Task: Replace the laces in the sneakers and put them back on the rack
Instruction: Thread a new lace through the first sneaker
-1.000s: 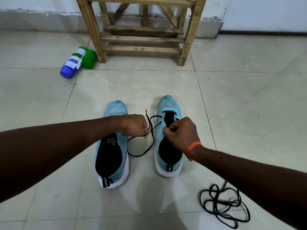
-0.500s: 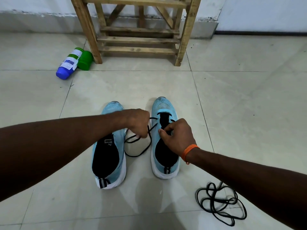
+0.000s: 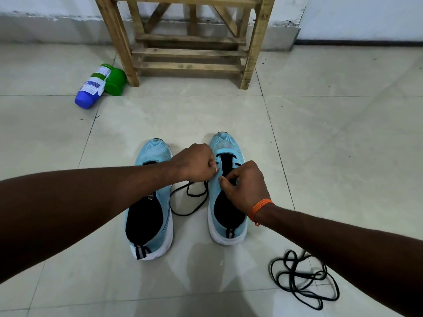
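Note:
Two light-blue sneakers with black insides stand side by side on the tiled floor, toes away from me: the left sneaker point(image 3: 150, 202) and the right sneaker point(image 3: 225, 145). A black lace point(image 3: 190, 202) runs through the right sneaker's front eyelets and loops on the floor between the pair. My left hand point(image 3: 196, 162) is curled tight, pinching the lace at the right sneaker's left edge. My right hand point(image 3: 246, 188), with an orange wristband, pinches the lace over the tongue. A wooden rack point(image 3: 190, 42) stands ahead by the wall.
A second black lace point(image 3: 302, 280) lies tangled on the floor at the lower right. A bottle with a blue cap point(image 3: 91, 88) lies on its side beside a green container point(image 3: 115, 82), just left of the rack's front left leg.
My left hand has moved right, from over the gap between the sneakers to the right sneaker's left edge, taking the lace with it. My right hand stays on the tongue.

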